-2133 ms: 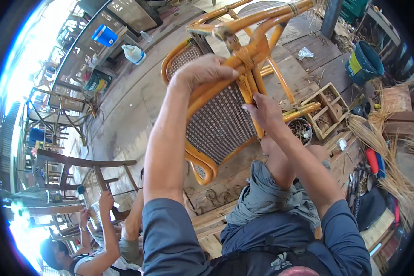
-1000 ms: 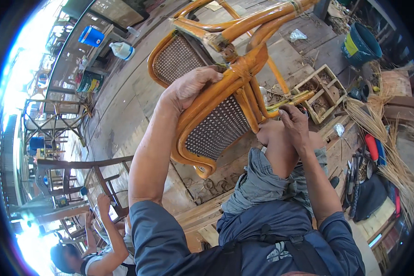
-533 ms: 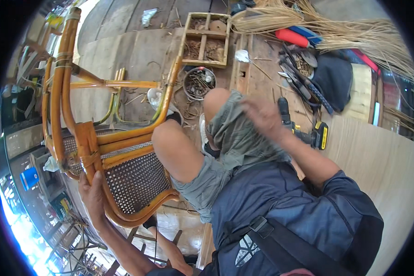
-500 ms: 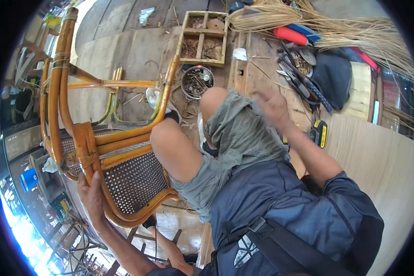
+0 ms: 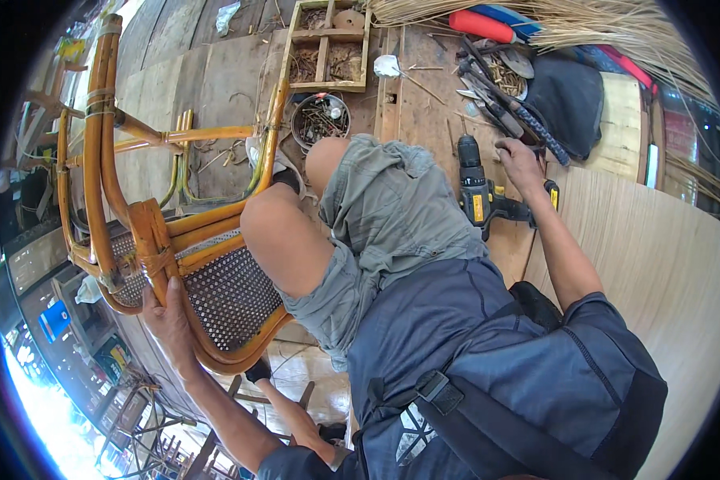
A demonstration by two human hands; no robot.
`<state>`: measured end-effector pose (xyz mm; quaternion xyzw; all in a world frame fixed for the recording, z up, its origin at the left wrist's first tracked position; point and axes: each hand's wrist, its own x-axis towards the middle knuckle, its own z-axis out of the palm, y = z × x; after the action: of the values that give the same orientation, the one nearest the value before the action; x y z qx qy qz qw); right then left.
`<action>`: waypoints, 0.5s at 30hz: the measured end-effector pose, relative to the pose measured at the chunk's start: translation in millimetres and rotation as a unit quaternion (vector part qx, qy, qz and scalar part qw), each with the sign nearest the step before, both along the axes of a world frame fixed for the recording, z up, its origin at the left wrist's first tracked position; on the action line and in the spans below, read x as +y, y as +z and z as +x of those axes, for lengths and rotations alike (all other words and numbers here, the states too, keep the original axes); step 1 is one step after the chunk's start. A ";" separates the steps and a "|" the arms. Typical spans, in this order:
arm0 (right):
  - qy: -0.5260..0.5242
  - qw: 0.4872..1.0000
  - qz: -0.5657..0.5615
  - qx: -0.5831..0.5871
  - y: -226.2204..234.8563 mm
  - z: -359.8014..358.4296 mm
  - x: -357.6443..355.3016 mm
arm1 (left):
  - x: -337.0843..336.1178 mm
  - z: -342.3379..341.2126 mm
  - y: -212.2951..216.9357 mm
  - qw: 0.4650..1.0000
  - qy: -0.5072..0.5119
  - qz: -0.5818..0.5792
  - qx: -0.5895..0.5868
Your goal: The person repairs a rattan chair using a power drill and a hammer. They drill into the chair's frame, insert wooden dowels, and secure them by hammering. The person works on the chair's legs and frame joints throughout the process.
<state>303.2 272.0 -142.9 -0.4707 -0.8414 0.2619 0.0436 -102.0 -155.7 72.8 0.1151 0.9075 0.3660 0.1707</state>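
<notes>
Left hand (image 5: 168, 316) clasps the rattan chair (image 5: 176, 248); right hand (image 5: 520, 160), fingers loosely spread, nears the black-and-yellow drill (image 5: 484, 196).

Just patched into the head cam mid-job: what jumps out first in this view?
The big orange rattan chair fills the left side, lying tipped with its woven cane seat facing up, and the left hand grips its curved frame. At right, the right hand reaches among hand tools on the wooden floor, just beside a black and yellow cordless drill. A sheaf of pale rattan strands sprawls along the top edge.
</notes>
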 end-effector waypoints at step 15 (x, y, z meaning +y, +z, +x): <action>0.002 0.996 0.050 0.076 18.4 -17.0 -1.2 | 12.7 10.4 2.7 0.999 -0.003 -0.035 0.023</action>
<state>286.2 270.8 -124.5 -0.4453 -0.8485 0.2547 0.1299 -91.6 -143.0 75.5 0.1204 0.9231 0.3307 0.1551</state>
